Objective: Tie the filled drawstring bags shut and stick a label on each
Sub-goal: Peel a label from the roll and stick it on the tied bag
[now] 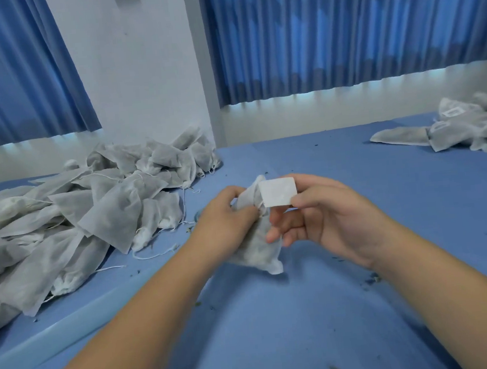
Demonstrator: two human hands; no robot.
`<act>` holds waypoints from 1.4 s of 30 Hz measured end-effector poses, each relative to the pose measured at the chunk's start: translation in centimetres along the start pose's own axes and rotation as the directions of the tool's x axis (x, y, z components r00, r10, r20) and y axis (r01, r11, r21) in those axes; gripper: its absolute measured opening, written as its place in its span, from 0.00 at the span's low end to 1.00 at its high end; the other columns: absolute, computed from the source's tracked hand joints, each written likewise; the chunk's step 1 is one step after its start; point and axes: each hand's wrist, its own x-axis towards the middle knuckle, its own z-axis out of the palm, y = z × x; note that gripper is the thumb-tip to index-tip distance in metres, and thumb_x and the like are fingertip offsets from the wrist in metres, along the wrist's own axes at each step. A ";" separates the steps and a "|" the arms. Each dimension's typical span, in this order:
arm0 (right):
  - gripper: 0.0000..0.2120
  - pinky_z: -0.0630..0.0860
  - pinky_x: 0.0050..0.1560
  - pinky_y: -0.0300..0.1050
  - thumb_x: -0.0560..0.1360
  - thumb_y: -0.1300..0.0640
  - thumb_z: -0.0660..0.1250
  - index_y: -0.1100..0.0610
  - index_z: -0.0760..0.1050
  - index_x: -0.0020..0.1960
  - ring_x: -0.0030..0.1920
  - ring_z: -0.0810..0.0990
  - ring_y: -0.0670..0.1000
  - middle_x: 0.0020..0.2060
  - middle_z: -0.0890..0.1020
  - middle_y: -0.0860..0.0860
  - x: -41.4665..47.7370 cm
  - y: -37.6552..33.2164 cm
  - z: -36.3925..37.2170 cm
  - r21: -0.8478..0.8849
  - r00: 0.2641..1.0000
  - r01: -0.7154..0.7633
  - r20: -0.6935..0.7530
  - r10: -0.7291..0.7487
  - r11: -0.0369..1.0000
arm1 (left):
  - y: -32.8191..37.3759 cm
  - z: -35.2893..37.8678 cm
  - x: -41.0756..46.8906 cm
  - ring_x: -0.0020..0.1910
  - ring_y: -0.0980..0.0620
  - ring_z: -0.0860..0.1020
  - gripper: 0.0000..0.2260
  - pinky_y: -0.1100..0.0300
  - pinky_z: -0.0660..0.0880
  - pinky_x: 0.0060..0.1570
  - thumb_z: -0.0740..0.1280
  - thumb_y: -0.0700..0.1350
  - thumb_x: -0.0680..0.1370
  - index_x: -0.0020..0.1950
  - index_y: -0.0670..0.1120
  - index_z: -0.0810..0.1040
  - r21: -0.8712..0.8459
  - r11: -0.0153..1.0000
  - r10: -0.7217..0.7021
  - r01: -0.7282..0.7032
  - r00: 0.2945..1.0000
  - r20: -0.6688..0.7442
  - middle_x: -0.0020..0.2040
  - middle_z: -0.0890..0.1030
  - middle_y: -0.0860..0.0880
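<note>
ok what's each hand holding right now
Left hand: grips the bag.
Right hand: pinches the label.

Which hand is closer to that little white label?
Right. The right hand pinches the label at its right edge; the left hand grips the bag just left of it.

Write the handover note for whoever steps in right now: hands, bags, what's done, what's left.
Hands: the left hand grips a filled bag near its neck, above the table. The right hand pinches a label at the bag's top.
Things: the left pile shows no labels and has loose strings. The right pile holds bags, some with labels showing.
Done: the bag's neck is gathered, but I can't see a knot.
Left: check the knot, stick on the label, then work through the left pile.
</note>
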 end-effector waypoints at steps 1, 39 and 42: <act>0.13 0.78 0.35 0.43 0.69 0.63 0.59 0.63 0.77 0.50 0.38 0.83 0.60 0.37 0.81 0.58 0.1 0.0 0.0 0.011 1.000 0.015 -0.023 -0.014 1.000 | 0.2 0.9 0.2 0.48 0.52 0.82 0.08 0.60 0.77 0.51 0.70 0.50 0.74 0.53 0.54 0.79 -0.059 0.998 -0.010 0.014 0.997 0.071 0.49 0.84 0.50; 0.11 0.73 0.45 0.30 0.71 0.71 0.67 0.58 0.82 0.44 0.41 0.79 0.44 0.40 0.81 0.48 -0.5 1.1 -1.5 -0.954 0.816 0.173 0.000 -0.577 0.245 | -1.8 2.2 0.1 0.54 0.43 0.82 0.25 0.49 0.78 0.56 0.68 0.40 0.67 0.65 0.43 0.76 -0.629 0.718 0.023 0.299 0.893 0.450 0.58 0.82 0.39; 0.10 0.75 0.45 0.36 0.71 0.70 0.67 0.58 0.83 0.44 0.41 0.79 0.45 0.40 0.81 0.47 -0.6 0.9 -1.8 -0.963 0.840 0.186 0.053 -0.540 0.194 | -1.9 2.1 0.2 0.56 0.42 0.81 0.26 0.49 0.77 0.58 0.68 0.40 0.67 0.66 0.43 0.75 -0.631 0.722 0.033 0.283 0.897 0.441 0.59 0.82 0.39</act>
